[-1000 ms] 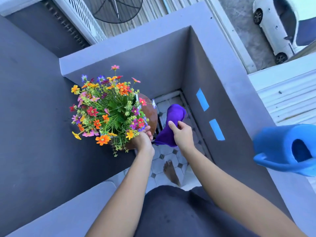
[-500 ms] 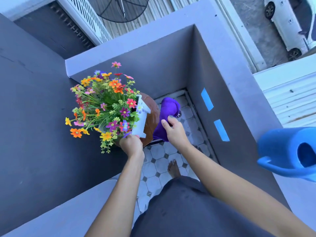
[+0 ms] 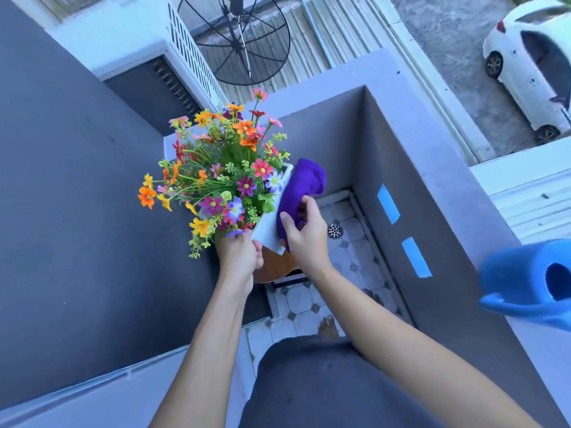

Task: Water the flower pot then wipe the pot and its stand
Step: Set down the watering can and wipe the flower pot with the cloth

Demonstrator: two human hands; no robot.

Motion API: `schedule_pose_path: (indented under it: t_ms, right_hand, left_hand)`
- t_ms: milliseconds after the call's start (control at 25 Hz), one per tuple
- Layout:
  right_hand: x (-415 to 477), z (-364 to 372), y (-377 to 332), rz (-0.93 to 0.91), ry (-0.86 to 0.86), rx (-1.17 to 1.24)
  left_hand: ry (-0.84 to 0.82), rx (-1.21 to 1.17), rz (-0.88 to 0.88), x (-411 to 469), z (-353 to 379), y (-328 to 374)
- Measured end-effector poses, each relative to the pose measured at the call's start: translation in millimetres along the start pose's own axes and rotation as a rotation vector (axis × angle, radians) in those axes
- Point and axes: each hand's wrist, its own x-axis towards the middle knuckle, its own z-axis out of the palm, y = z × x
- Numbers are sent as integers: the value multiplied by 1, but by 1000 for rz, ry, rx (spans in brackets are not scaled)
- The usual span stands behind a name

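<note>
Now my left hand (image 3: 238, 257) grips the pot (image 3: 272, 227) at its near edge, above the stand (image 3: 275, 268). My right hand (image 3: 306, 236) pinches the cloth (image 3: 304, 180) against the pot's right wall, whose long axis runs near-far; wipe along it.

1 white square flower pot (image 3: 269, 228), filled with mixed-colour flowers (image 3: 222, 168), blooms too many to count. 1 soft purple cloth (image 3: 304, 183). 1 round brown wooden stand (image 3: 275, 267). 1 blue plastic watering can (image 3: 525, 282). 2 blue tape strips on the grey wall: upper strip (image 3: 388, 203), lower strip (image 3: 416, 257). 1 round metal floor drain (image 3: 334, 231). 1 white car (image 3: 531, 57). 1 black round wire-frame dish (image 3: 234, 38). 1 white air-conditioner unit (image 3: 148, 54). 2 bare hands: left hand (image 3: 238, 257), right hand (image 3: 306, 236). 1 bare foot (image 3: 328, 327).
</note>
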Motion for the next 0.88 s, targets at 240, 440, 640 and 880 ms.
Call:
schedule_pose_path:
  t_ms: [240,440,640,880]
  right_hand:
    - [-46,0,-6,-329,-307,-111]
    - [-46,5,9,-145,-136,-115]
    - [-29,13,-40,-285,-2,-7]
    - [-38,6,-14,-474,-133,-126]
  left_hand:
    - [-70,-152,-1,-6,-10,32]
    - [-110,-149,1,-16,-19,42]
    - [-92,-125,49,-19,-20,48]
    - [-111,-148,30,-19,-24,46]
